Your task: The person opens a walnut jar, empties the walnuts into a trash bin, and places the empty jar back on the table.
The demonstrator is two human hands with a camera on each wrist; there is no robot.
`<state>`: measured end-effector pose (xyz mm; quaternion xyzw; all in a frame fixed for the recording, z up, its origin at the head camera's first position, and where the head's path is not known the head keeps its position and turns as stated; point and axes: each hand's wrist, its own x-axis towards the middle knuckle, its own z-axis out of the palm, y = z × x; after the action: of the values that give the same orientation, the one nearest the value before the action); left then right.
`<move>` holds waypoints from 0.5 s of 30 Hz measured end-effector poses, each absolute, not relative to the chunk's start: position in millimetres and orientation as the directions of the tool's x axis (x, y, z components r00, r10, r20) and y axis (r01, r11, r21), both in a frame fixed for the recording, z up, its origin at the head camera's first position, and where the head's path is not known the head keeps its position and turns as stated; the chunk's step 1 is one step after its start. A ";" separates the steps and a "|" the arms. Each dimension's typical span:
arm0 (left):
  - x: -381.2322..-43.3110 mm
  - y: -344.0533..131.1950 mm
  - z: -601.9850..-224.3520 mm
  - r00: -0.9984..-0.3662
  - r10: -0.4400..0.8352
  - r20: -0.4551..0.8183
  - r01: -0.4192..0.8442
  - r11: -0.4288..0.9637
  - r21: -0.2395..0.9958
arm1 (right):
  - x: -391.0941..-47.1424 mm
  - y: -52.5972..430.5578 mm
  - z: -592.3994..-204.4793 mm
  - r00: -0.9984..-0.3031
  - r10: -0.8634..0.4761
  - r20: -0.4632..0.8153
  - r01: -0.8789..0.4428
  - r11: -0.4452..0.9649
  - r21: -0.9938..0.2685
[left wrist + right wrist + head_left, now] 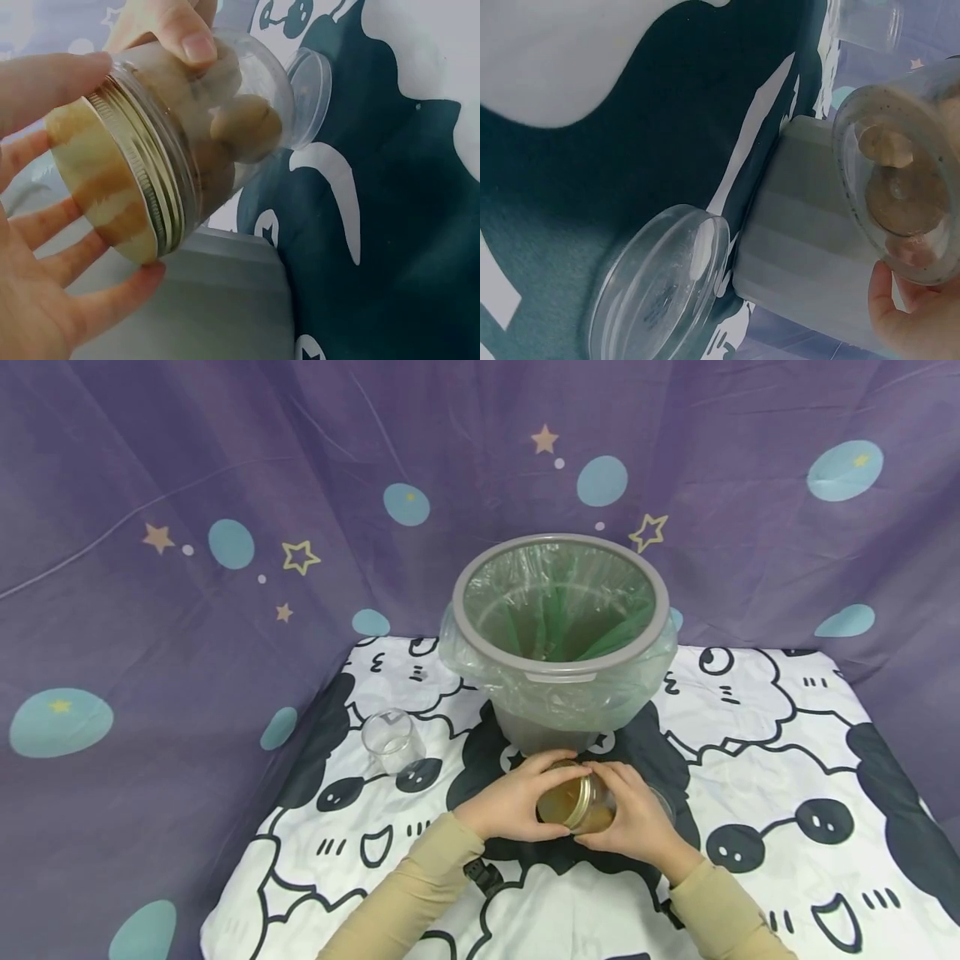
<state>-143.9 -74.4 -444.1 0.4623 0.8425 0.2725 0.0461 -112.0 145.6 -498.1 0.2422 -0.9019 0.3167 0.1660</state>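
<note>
A clear jar [251, 131] with several round brown pieces inside is held tilted on its side, in front of the bin. Its gold screw lid [112, 191] points to the left. My left hand [517, 802] grips the lid, fingers and thumb spread round its rim. My right hand [637, 818] holds the jar's body, with the thumb against the clear wall. In the right wrist view the jar's round base [900, 187] faces the camera. Just beyond the right hand a shallow clear dish [660, 292] rests on the cloth. What the brown pieces are I cannot tell.
A grey bin [517, 718] with a pale green liner bag [562, 610] folded over its rim stands behind the hands. To the left is a clear cup [393, 741]. A black-and-white patterned cloth [750, 793] covers the table, and a purple curtain [480, 435] hangs behind.
</note>
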 end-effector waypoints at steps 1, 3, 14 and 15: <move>-143.9 -75.4 -444.2 -0.559 0.810 0.178 0.760 0.415 0.500 | -111.9 145.6 -498.3 -0.826 -0.333 0.455 -0.544 0.682 -0.489; -144.0 -76.5 -444.8 -0.551 0.813 0.188 0.766 0.403 0.501 | -111.7 145.6 -498.7 -0.823 -0.336 0.458 -0.549 0.680 -0.487; -143.0 -73.1 -450.8 -0.598 0.762 0.248 0.764 0.448 0.465 | -109.9 145.6 -499.5 -0.811 -0.339 0.477 -0.563 0.674 -0.478; -142.2 -72.0 -451.5 -0.619 0.746 0.245 0.750 0.468 0.468 | -109.7 145.5 -499.6 -0.809 -0.338 0.481 -0.565 0.675 -0.475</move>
<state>-142.2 -72.0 -451.5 0.4365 0.8567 0.2746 -0.0028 -109.7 145.5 -499.6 0.2517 -0.8972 0.3151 0.1797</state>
